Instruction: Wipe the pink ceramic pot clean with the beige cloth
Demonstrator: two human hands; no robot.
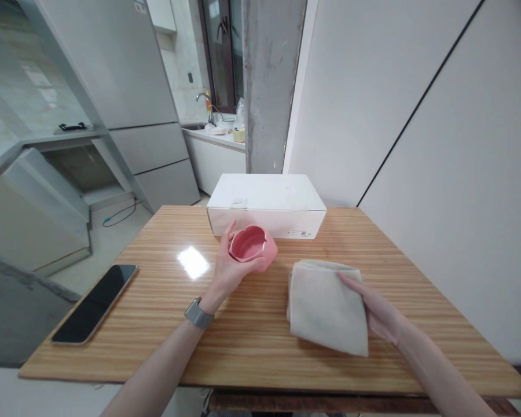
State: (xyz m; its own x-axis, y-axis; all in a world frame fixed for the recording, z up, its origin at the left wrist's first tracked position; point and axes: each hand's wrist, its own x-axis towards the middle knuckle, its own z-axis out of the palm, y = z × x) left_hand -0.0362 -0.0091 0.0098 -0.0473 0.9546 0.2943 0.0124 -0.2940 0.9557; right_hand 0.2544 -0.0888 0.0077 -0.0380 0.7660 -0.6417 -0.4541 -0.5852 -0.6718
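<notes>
My left hand (233,263) is wrapped round a small pink ashtray (267,253) with notches in its rim. The ashtray tilts so that its hollow faces me, in front of the white box. To the right, my right hand (375,307) grips a folded off-white cloth (325,307) by its right edge. Its thumb lies on the cloth's upper face, and the other fingers are hidden behind it. The cloth is held slanted over the wooden table (252,347), apart from the ashtray.
A closed white box (267,223) stands at the table's back edge. On the left lies a black-screened phone (95,304). A white wall (417,145) borders the right side. Beyond the table are grey cabinets (113,69) and a sink counter (217,138).
</notes>
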